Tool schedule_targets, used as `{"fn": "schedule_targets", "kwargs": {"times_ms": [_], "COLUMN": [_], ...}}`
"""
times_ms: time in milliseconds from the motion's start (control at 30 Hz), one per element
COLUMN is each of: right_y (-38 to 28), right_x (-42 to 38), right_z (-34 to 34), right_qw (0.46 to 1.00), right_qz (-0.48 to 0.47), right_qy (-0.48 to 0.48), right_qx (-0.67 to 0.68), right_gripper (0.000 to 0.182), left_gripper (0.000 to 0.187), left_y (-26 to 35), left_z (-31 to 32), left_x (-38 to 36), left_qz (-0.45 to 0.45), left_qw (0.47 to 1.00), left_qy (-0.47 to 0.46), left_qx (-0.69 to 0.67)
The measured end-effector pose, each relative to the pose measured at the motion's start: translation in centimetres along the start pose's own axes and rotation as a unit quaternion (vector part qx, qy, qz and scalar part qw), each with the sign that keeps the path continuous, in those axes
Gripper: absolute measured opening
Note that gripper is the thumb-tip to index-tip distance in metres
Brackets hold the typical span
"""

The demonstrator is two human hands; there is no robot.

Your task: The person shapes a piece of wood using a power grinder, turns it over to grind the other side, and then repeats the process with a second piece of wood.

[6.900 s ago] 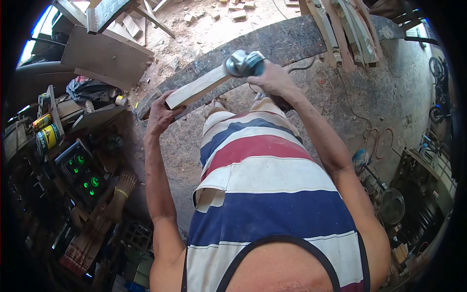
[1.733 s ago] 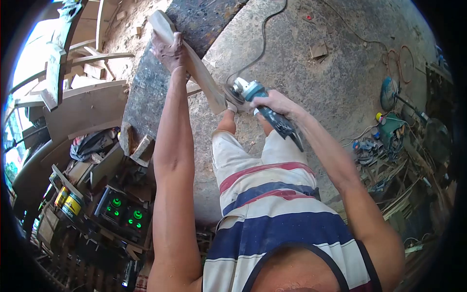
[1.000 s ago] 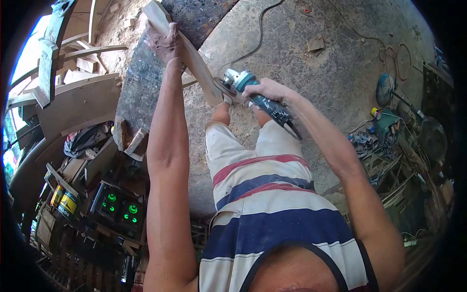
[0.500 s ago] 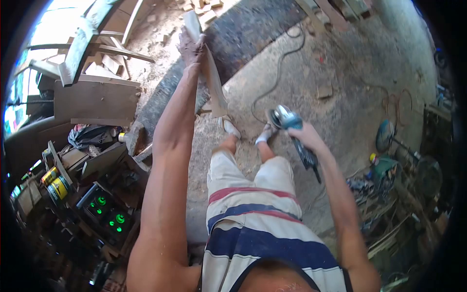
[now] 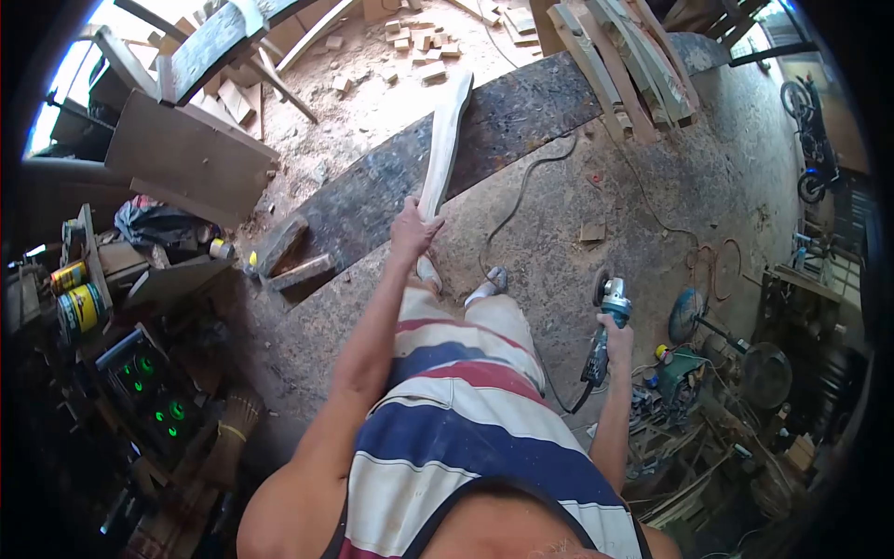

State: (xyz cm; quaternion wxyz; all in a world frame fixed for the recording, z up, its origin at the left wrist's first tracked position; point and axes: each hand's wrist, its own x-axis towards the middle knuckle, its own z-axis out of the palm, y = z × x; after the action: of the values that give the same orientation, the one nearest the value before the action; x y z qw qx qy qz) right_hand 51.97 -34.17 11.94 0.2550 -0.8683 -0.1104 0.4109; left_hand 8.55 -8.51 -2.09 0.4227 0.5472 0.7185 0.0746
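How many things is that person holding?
2: the long pale wood in the left grip, and the grinder in the right grip. No third held thing shows.

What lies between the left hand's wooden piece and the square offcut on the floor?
Head view: from the wooden piece, some dark workbench, then dusty floor crossed by a dark cord.

Cluttered workshop with a worn grey floor [image 5: 549, 321], bright at upper left and dim along the sides.

A dark, stained strip [image 5: 363, 191] crosses the ground; beyond it, sawdust [image 5: 321, 130] and wood blocks [image 5: 424, 42] lie in strong light. A pale wall [image 5: 768, 126] rises at right; green lights [image 5: 172, 410] glow amid clutter at left.
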Motion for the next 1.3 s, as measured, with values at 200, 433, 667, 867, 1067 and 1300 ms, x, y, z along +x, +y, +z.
{"fn": "schedule_targets", "kwargs": {"times_ms": [200, 433, 667, 867, 1067, 1300], "right_y": [-2.2, -4.4, -9.4, -12.9, -17.4, -20.0], "right_x": [-2.5, -0.3, 4.8, 11.9, 13.7, 14.9], "right_z": [1.3, 4.1, 6.0, 7.1, 7.9, 11.1], "right_qw": [0.999, 0.999, 0.995, 0.980, 0.961, 0.925], "right_qz": [0.004, -0.017, -0.063, -0.145, -0.195, -0.285], "right_qy": [-0.005, -0.040, -0.073, -0.080, -0.139, -0.114], "right_qx": [0.040, 0.026, -0.007, -0.114, -0.140, -0.225], "right_gripper": [0.032, 0.032, 0.036, 0.033, 0.036, 0.047], "left_gripper": [0.089, 0.090, 0.073, 0.078, 0.090, 0.079], "left_y": [-6.4, -6.9, -6.3, -7.4, -9.0, -5.4], "left_z": [-5.2, -7.6, -5.0, -3.1, -2.0, 0.1], "left_x": [-0.3, -1.0, -0.9, -3.5, -5.1, -1.4], "left_qz": [-0.115, -0.080, -0.023, 0.095, -0.049, 0.025], "left_qw": [0.761, 0.657, 0.952, 0.985, 0.987, 0.967], "left_qy": [-0.355, -0.444, -0.189, 0.113, 0.120, 0.221], "left_qx": [-0.531, -0.604, -0.239, 0.087, 0.095, 0.126]}}
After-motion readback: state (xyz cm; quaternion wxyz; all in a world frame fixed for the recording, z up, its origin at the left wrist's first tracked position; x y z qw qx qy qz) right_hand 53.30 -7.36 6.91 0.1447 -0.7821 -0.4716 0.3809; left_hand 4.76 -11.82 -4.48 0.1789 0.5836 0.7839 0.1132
